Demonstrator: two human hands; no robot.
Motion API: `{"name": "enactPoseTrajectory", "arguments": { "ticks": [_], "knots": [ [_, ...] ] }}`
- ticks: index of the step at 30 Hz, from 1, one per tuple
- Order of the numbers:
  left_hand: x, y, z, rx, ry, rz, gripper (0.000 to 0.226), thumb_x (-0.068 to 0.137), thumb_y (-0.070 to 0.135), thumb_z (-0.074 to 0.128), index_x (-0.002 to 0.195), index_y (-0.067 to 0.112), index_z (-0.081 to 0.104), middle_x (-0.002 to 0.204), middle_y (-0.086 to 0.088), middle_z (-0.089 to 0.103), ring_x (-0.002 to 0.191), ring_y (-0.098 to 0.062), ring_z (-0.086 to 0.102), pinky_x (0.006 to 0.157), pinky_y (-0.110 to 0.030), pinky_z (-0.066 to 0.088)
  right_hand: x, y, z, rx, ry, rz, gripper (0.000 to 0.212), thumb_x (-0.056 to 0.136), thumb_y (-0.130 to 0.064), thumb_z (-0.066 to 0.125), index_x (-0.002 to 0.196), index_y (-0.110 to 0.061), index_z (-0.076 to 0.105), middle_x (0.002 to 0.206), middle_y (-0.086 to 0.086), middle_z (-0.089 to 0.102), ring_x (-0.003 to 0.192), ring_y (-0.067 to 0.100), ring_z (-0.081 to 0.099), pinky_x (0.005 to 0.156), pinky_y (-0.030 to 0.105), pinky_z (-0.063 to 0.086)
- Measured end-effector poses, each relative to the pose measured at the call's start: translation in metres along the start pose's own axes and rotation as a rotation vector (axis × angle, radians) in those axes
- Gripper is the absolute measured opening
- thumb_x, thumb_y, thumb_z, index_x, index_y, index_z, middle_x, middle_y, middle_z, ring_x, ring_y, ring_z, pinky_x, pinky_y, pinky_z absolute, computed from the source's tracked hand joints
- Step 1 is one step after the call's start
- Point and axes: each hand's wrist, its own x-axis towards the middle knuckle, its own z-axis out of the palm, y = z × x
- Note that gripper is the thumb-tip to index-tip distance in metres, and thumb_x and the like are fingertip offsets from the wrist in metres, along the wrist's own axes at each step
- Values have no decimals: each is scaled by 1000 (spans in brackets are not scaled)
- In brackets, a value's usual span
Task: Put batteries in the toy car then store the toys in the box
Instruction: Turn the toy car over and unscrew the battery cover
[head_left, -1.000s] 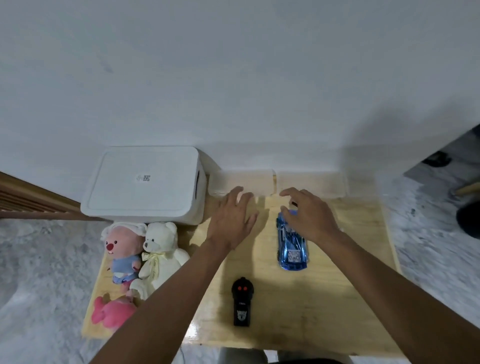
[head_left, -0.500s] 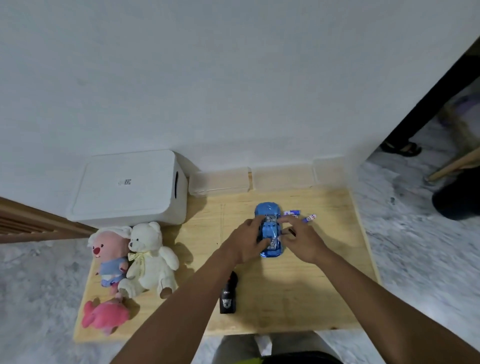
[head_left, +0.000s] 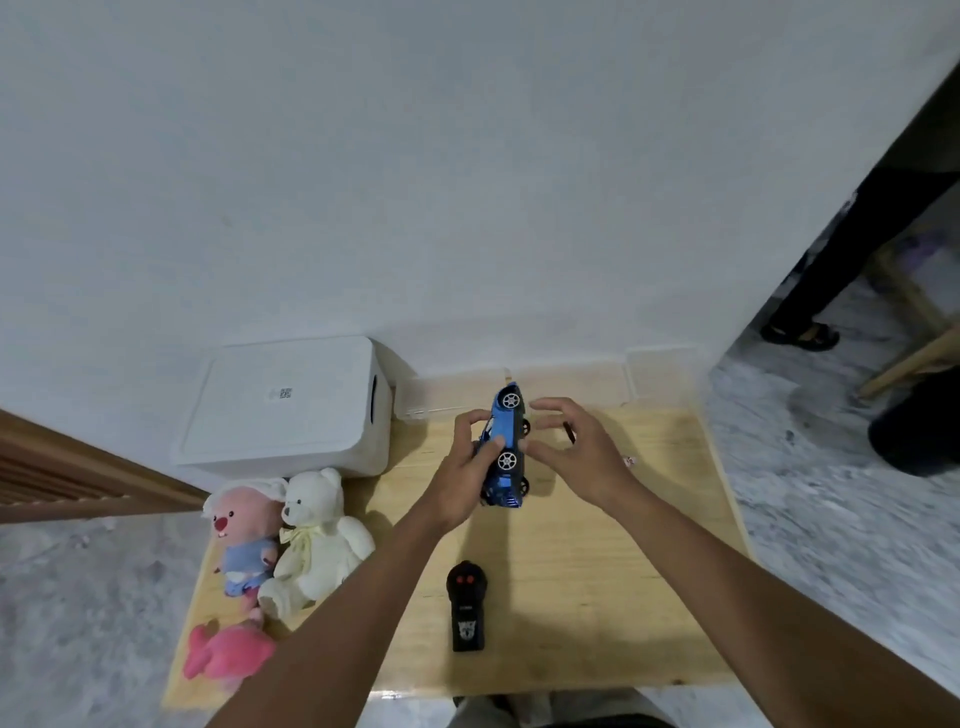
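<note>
Now holds the toy car (head_left: 506, 441) up off the counter (head_left: 597, 571), tipped on its side, no more flat on its wheels as half a second ago. Grips it with the left hand (head_left: 462, 478), fingers and thumb curled round the body. Holds the right hand (head_left: 582, 457) loose and spread just beside the car's belly, grasping nothing. Likely turns the belly out to find the battery door. Leaves the remote (head_left: 467, 605) nearer on the counter, the soft toys (head_left: 311, 535) at the left, the shut white box (head_left: 280, 405) behind them.
</note>
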Motion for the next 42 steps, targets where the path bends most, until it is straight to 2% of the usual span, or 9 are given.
{"name": "enactPoseTrajectory", "arguments": {
  "ticks": [6,11,15,20,26,30,33,38,42],
  "knots": [
    [-8,17,-12,-30,20,19,30,112,31,37,141,25,36,117,4,68,100,-7,72,87,-32,60,-2,-29,8,84,-129,18,41,90,-45,72,129,-42,58,135,-12,59,110,-3,59,80,12,46],
    [-7,19,-24,75,62,28,36,110,27,43,145,33,39,141,-5,57,114,-22,68,84,-36,61,5,-40,9,-9,-93,-20,45,80,-49,78,120,-54,58,115,-6,70,111,16,65,97,41,55],
    [-12,24,-31,129,51,124,74,104,15,56,157,44,13,133,-3,61,108,-17,72,88,-48,63,6,-51,11,-173,-65,-102,48,82,-43,79,123,-52,56,98,-4,68,99,16,64,85,39,58],
    [-15,25,-34,229,55,201,55,103,7,47,145,40,33,133,-2,60,108,-6,67,90,-49,62,3,-61,14,-308,-49,-167,51,82,-40,80,127,-48,57,100,-9,67,99,13,64,83,34,55],
    [-14,22,-39,234,76,231,54,94,18,69,138,35,42,127,1,63,102,-7,71,85,-48,63,-1,-66,15,-382,-68,-180,43,85,-40,76,124,-42,58,107,-10,68,111,8,62,86,31,49],
    [-14,21,-45,161,85,187,56,91,12,74,132,37,45,126,-5,66,105,-24,72,83,-45,64,-3,-74,11,-408,-43,-202,15,95,-41,58,101,-28,51,89,-11,65,86,3,59,73,34,48],
    [-14,21,-46,120,68,140,56,89,12,77,128,39,47,127,-5,66,97,-26,75,83,-48,64,2,-89,4,-391,-30,-193,20,103,-29,37,90,-17,47,71,-6,51,63,13,45,61,33,37],
    [-11,25,-43,76,77,115,59,82,13,86,124,33,49,122,-4,66,97,-14,72,82,-48,64,13,-111,-5,-202,-51,-151,28,105,-20,39,101,-18,67,83,-15,56,67,0,48,66,21,37],
    [-9,29,-43,108,67,114,59,81,12,87,122,30,49,121,-2,64,105,-14,68,82,-46,64,21,-115,-5,-130,-123,-160,27,105,-22,47,110,-30,72,109,-12,62,92,7,63,86,29,52]
  ]
}}
